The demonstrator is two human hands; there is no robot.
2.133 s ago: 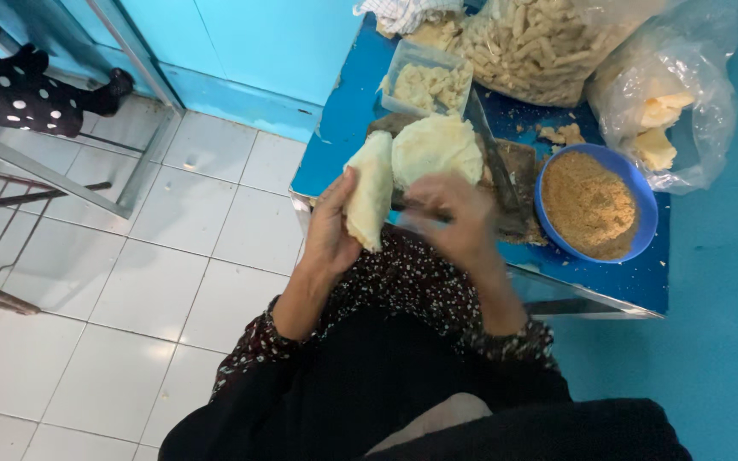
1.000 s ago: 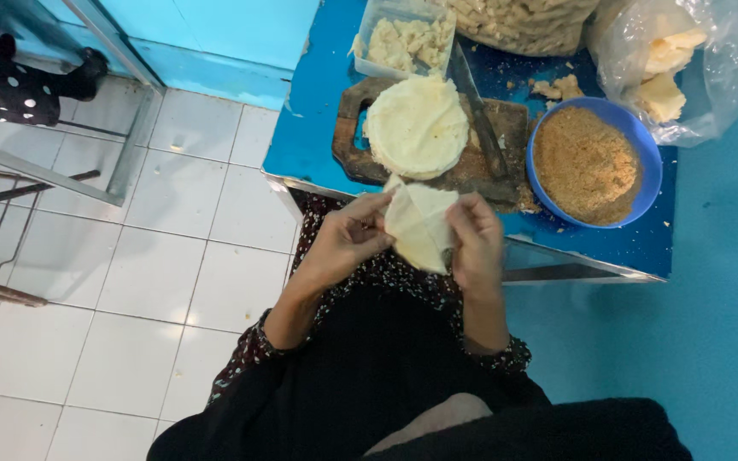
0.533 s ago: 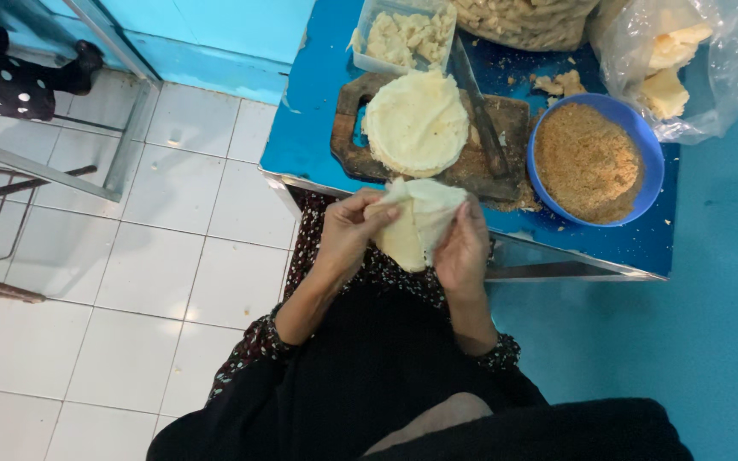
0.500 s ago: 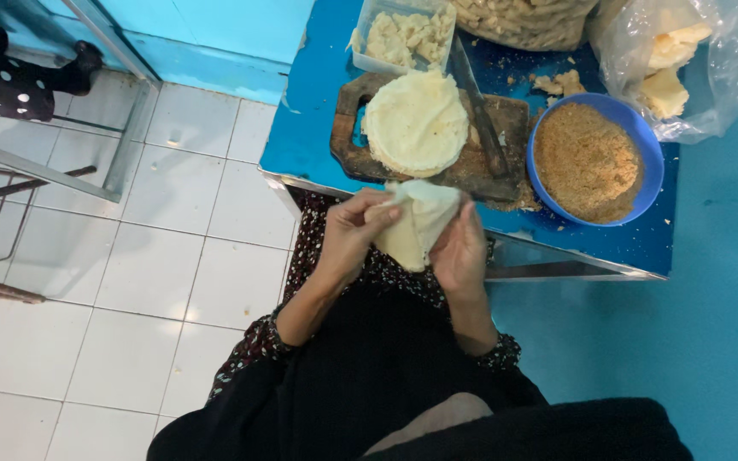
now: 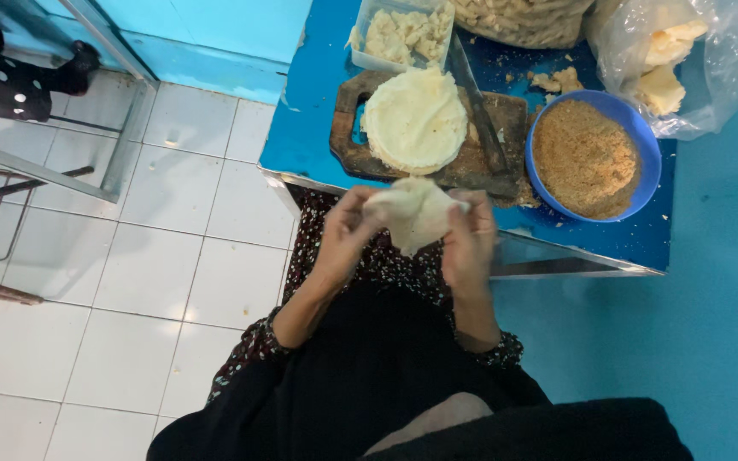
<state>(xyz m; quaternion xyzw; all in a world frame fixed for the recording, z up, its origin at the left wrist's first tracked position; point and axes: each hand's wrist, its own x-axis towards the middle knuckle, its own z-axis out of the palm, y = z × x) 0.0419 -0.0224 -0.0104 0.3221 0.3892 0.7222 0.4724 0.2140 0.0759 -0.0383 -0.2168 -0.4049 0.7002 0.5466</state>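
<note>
Folded tighter now than half a second back: pale wrapper (image 5: 412, 213) bunched into a small parcel, drawn a touch lower off the table's near edge. Held in the air just in front of that edge, between both hands. Left hand (image 5: 348, 235) curled round the parcel's left side, fingers pinching the fold. Right hand (image 5: 470, 243) cupped against the right side, thumb pressed on top. Looks thin, soft and floppy, light, likely to tear if tugged; best gripped by the folded edges, gently, with support underneath. Behind it, stack of round wrappers (image 5: 414, 119) on a wooden board (image 5: 352, 145) near the blue table's (image 5: 305, 128) front edge. Blue bowl of brown crumbs (image 5: 591, 158) toward the right edge, clear tub of filling (image 5: 403, 34) at the back.
</note>
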